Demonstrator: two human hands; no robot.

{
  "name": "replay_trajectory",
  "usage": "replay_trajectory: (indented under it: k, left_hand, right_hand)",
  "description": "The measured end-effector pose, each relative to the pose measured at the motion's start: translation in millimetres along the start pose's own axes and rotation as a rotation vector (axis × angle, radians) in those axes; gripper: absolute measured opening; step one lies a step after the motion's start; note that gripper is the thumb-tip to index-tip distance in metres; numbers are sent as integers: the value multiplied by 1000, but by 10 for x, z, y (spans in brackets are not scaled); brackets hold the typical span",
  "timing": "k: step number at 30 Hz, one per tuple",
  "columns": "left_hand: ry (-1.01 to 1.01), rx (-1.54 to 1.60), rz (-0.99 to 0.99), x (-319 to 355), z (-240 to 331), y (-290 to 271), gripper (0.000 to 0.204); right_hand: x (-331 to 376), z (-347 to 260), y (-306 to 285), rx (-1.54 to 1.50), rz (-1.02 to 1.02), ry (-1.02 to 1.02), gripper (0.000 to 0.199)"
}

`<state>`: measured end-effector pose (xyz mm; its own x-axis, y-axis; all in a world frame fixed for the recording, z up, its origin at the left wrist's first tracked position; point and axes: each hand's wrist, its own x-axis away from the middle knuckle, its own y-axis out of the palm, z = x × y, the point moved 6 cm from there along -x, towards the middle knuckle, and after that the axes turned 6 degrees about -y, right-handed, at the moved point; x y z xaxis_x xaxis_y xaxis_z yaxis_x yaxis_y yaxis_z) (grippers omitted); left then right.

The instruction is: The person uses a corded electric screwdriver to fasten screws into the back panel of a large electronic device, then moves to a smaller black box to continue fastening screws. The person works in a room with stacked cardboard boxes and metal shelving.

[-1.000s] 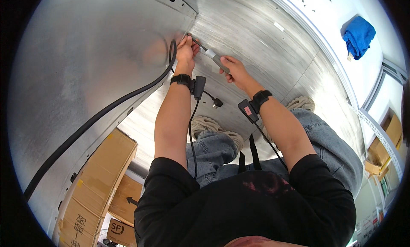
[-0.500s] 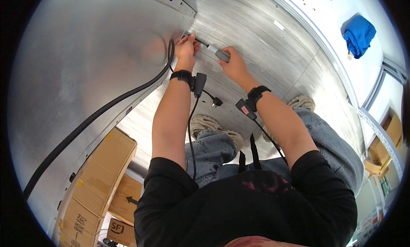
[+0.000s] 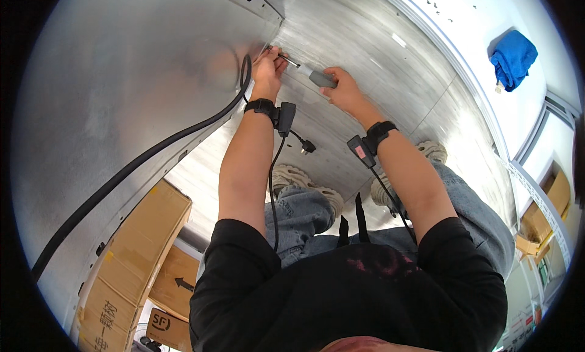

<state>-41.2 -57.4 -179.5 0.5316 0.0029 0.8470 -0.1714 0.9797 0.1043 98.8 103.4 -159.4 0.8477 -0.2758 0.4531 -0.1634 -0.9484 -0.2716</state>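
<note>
- The metal panel (image 3: 140, 90) stands to the left of your right-hand grip, and its edge passes right beside your left hand
- The thick black cable (image 3: 152, 151) also lies left of that grip, bending in a loop close beside your left hand and wrist, nearer that hand than the other
- The screwdriver (image 3: 312, 75) is in your right hand, its long axis slanting from the grip to your left and away from your body, so the shaft points at the panel's edge
- Your right hand (image 3: 348, 94) is closed around the back end of the grey handle, the nearer hand to that end, with the shaft end well off to its left
- Your left hand (image 3: 266, 70) is the nearer one to the tip, left of the right-hand grip, with its fingers bent around the far part of the shaft; you cannot tell from here whether they pinch it or only steady it
- The screwdriver's tip is hidden by your left fingers, at the panel's edge as far as the view shows
</note>
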Motion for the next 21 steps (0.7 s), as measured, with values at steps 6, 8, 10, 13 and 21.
replay_trajectory:
  k: [6,8,10,13,21]
  left_hand:
    - [8,-79,25,-14,-8,-10,15]
    - [-2,-60,34,-40,-19,-12,16]
    - [-7,-53,24,-28,-19,-7,17]
    - [-6,-16,10,4,-22,2,16]
    - [11,-42,35,25,-10,51,14]
  right_hand:
    - [-20,-9,40,141,76,-71,43]
    - [-10,13,98,-314,-106,226,42]
    - [-9,-62,82,-471,-261,376,43]
    - [-1,-144,91,-346,-264,350,47]
    - [-30,-137,108,271,-45,-129,48]
